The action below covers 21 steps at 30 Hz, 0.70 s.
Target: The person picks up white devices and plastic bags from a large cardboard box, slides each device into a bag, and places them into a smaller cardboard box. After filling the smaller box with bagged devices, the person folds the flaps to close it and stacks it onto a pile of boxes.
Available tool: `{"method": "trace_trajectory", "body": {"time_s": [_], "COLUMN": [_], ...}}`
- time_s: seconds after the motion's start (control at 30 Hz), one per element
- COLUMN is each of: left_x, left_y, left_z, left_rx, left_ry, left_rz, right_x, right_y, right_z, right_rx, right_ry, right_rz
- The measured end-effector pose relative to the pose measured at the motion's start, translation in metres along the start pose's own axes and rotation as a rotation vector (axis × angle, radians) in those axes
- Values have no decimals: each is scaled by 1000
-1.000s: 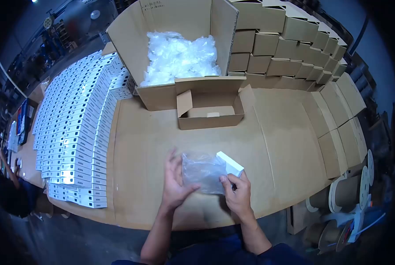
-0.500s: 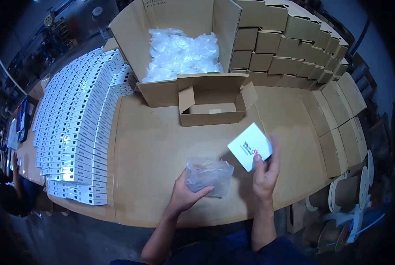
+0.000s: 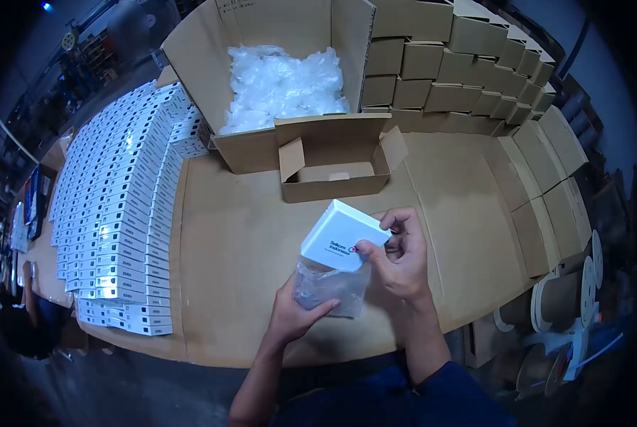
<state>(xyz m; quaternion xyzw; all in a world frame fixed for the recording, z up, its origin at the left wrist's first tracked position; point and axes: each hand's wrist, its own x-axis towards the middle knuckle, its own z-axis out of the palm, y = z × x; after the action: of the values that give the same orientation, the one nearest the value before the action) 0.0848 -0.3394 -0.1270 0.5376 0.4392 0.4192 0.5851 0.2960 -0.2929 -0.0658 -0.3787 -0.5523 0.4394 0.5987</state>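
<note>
The fingers (image 3: 404,219) of our right hand (image 3: 391,245) pinch the white box (image 3: 341,235) by its right side, with the thumb on the printed top and the other fingers curled at the edge. Our left hand (image 3: 297,313) holds the clear bag (image 3: 329,293), with its thumb lying across the front.

Half a second ago the white box was off to the right, well apart from the bag. Now it has come over to the left and sits just above the bag, tilted, with its low edge right at the bag's top. The bag has hardly moved. So, as we judge it, the two things are lined up, and both our hands are busy in one spot over the table (image 3: 240,242).

Some parts are hard for us to see. We cannot tell if the box's low edge is inside the bag or only in front of it. Most of our left fingers are behind or in the bag, and we can't say which. Our right thumb covers some of the red mark. The big carton (image 3: 244,155) is cut off at the top of the view. Far to the left, another person (image 3: 23,324) is too dark to make out well.
</note>
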Motion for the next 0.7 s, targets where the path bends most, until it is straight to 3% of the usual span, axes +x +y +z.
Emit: {"method": "trace_trajectory", "body": {"time_s": [0.47,0.57,0.7], "left_x": [4,3,2], "left_y": [3,4,-23], "left_z": [-3,-4,-9], "left_rx": [40,-26,-345], "left_ry": [-53,-63,-15], "left_rz": [-49,-14,-11], "right_x": [7,11,11], "right_y": [8,11,12], "right_z": [-8,-6,-3], "right_rx": [-193,-288,-290], "right_ry": [-130,-154,-189], "right_rz": [20,77,246]}}
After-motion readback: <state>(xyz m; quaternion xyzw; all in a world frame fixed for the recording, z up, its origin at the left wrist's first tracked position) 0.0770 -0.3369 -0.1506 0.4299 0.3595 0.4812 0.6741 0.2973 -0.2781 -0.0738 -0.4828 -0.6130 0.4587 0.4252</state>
